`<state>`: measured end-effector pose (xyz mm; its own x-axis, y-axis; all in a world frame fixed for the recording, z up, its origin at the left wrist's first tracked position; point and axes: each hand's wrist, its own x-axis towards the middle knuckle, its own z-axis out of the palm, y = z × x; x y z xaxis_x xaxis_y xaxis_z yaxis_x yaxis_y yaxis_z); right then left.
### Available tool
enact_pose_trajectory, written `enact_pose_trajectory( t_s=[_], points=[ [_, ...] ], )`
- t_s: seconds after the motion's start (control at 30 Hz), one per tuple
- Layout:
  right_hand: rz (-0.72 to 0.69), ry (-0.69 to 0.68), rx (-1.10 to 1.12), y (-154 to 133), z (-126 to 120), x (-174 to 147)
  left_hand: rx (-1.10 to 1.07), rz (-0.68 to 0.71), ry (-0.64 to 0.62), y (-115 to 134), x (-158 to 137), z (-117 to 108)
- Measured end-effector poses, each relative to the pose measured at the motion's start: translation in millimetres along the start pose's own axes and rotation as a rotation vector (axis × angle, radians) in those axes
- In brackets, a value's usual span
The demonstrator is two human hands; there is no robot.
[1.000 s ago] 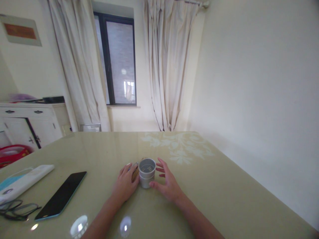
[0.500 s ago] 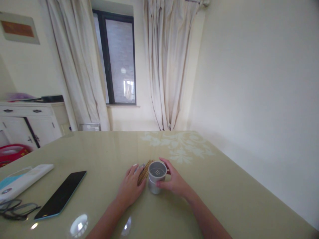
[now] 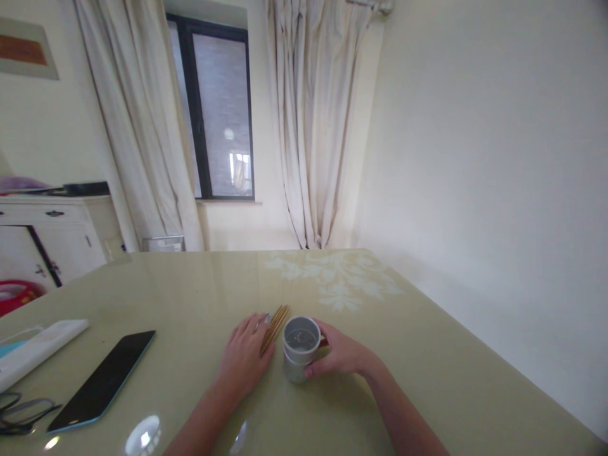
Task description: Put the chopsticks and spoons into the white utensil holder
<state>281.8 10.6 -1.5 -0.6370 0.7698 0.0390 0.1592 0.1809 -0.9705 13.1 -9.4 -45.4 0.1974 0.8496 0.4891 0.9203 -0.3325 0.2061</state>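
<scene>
A grey cylindrical holder (image 3: 295,367) with small holes in its bottom stands about upright, its open top tilted toward me. My right hand (image 3: 339,353) grips it from the right, with thumb in front and fingers behind. Just left of the holder lies a bundle of thin wooden chopsticks (image 3: 274,330), pointing away from me. My left hand (image 3: 247,348) is over the bundle, thumb along its near right side and fingers across its left. A shiny silver piece (image 3: 263,320) shows by those fingers; its kind is hidden.
To the left on the glossy greenish table (image 3: 190,285) are a dark-screened phone or tablet (image 3: 104,380), a white power strip-like bar (image 3: 45,348) and black-framed glasses (image 3: 26,415). A wall (image 3: 498,221) runs along the table's right edge.
The holder and my right hand have shifted slightly toward me and right, away from the chopsticks. My left hand stays on the bundle. The view has turned a little to the right.
</scene>
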Motion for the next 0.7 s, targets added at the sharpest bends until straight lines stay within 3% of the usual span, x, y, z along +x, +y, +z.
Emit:
enact_pose_trajectory(
  t_s=[0.23, 0.43, 0.7],
  points=[
    [-0.043, -0.088, 0.036, -9, 6, -1, -0.011, 0.005, -0.043, 8, 0, -7],
    [-0.122, -0.074, -0.006, -25, 10, -3, 0.032, -0.057, -0.107, 11, 2, -12],
    [-0.044, -0.163, -0.052, -37, 4, -12, -0.041, -0.078, -0.134, 13, 2, -16]
  ],
)
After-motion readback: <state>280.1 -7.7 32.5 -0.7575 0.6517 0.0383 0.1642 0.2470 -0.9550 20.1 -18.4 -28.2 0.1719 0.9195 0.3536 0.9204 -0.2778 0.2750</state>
